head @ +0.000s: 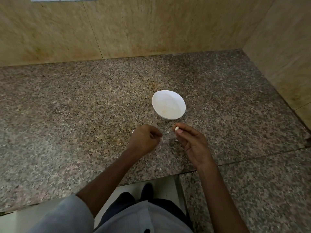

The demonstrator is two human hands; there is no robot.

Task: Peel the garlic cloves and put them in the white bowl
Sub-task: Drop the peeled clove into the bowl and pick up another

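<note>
The small pale garlic clove is pinched between the thumb and forefinger tip of the right hand. It is held just clear of the surface, a little short of the near rim of the round white bowl. From where I stand it looks bare and smooth, so I take it as peeled, though it is small enough that a last shred of skin could escape me. Something pale seems to lie in the bottom of the bowl, but I cannot make out what.

The step in hand, as I read it, is the drop. Done well, that means carrying the clove forward past the rim, bringing it low over the middle of the bowl, and only then letting the pinch go. That way it should neither bounce out nor clip the edge. A quick roll of the clove between the fingers first would show up any skin left on it.

The left hand is close beside the right, knuckles up and fingers curled under, and I cannot tell whether it holds anything. A small white bit shows at its outer edge, perhaps another clove. Thin papery scraps of skin lie on the speckled brown granite surface between the hands, and they belong outside the bowl.
</note>
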